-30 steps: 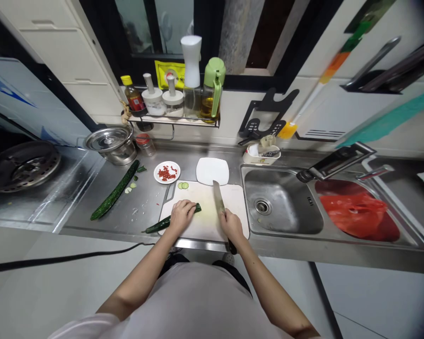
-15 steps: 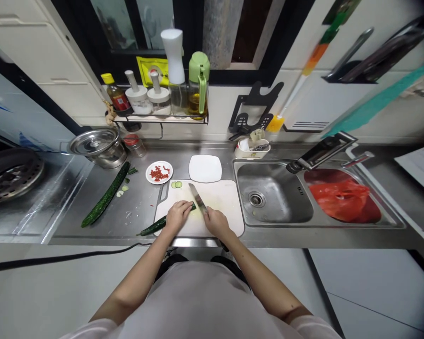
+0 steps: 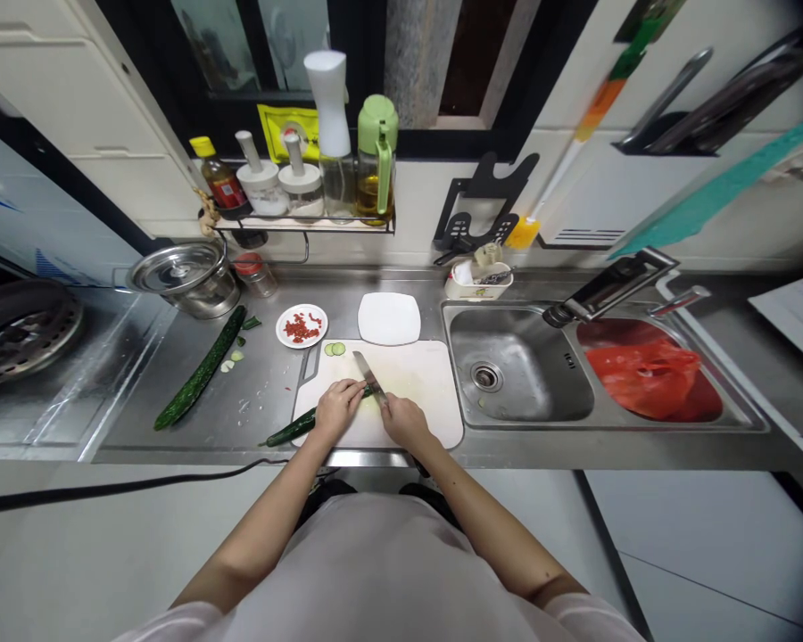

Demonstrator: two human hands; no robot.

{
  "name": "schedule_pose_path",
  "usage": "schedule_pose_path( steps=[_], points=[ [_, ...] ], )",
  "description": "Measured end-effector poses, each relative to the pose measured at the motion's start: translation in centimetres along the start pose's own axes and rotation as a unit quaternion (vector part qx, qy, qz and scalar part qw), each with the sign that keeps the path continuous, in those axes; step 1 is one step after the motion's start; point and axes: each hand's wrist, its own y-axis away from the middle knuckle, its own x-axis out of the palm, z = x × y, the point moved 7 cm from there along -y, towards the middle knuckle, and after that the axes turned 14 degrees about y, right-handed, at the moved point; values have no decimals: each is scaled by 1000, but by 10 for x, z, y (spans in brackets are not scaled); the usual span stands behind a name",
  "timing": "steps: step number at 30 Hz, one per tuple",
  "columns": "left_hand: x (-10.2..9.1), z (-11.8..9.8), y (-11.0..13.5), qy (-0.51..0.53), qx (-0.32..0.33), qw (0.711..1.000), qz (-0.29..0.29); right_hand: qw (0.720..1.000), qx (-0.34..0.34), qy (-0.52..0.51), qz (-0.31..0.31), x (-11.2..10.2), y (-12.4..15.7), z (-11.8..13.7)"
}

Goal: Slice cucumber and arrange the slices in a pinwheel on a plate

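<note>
A white cutting board [image 3: 418,374] lies on the steel counter in front of me. Across its left edge lies a dark green cucumber [image 3: 287,429]. My left hand [image 3: 338,408] is closed over it and holds it down. In my right hand [image 3: 405,421] is a knife [image 3: 368,374], gripped by the handle, its blade angled against the cucumber's cut end right beside my left fingers. Two cucumber slices [image 3: 335,349] rest at the board's far left corner.
A second whole cucumber [image 3: 201,371] lies on the counter to the left, with small offcuts beside it. A small dish of red chopped pieces [image 3: 301,326] and an empty white plate [image 3: 389,317] sit behind the board. The sink [image 3: 515,374] is right; a red bag [image 3: 642,379] fills the far basin.
My right hand has brought the knife left, from the board's middle to the cucumber's cut end by my left fingers. My head has turned a little to the right.
</note>
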Motion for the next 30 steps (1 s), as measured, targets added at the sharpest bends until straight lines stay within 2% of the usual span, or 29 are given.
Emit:
schedule_pose_path(
  steps=[8,18,30],
  points=[
    [-1,-1,0,0,-14,1000,5,1000,-3,-2,1,-2,-1,4],
    [2,-1,1,1,2,1000,-1,1000,-3,22,19,3,5,5],
    [2,-2,2,6,19,1000,-8,998,-3,28,53,14,33,-9]
  ],
)
